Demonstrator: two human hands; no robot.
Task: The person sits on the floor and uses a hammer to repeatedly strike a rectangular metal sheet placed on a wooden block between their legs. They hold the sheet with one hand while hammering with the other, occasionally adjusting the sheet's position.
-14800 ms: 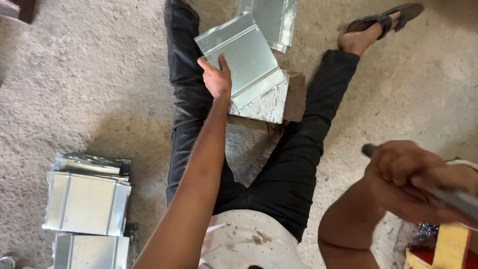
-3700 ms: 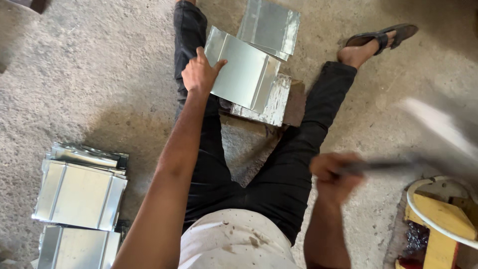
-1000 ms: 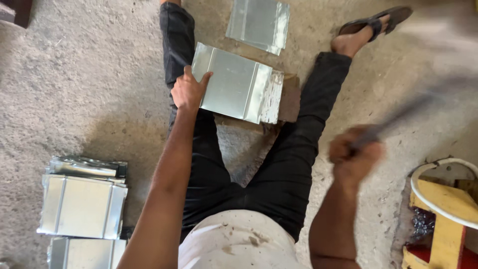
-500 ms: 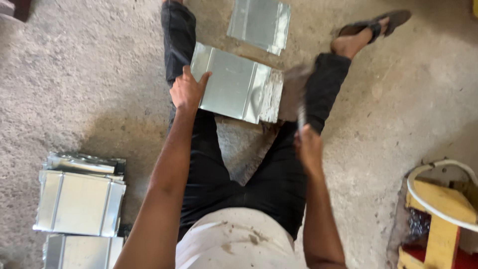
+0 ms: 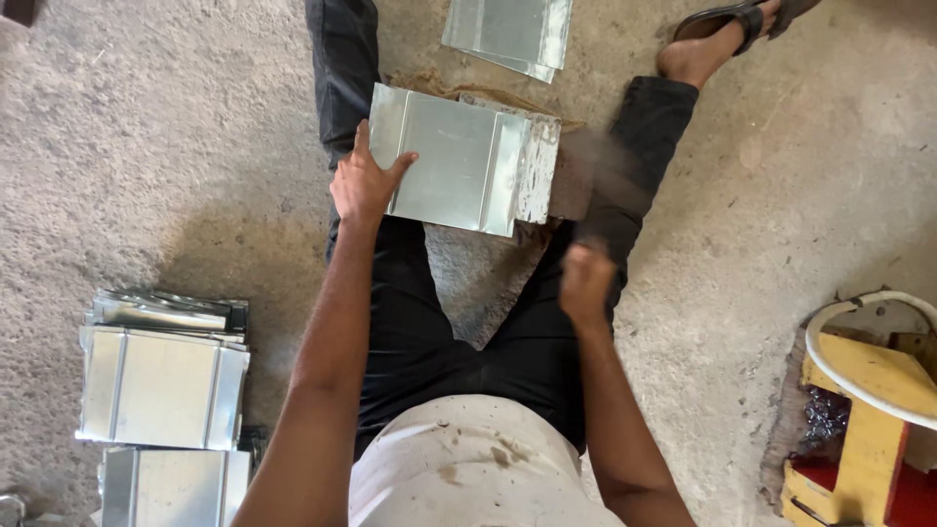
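The fingers (image 5: pixel 363 146) of the left hand (image 5: pixel 366 183) are spread and pressed on the left edge of a shiny metal sheet (image 5: pixel 459 161). The sheet is laid flat between the legs, its long side running left to right, slightly tilted. The right hand (image 5: pixel 586 283) is blurred and seems closed in a fist; what is gripped cannot be made out. More folded sheets (image 5: pixel 161 385) are stacked at the left.
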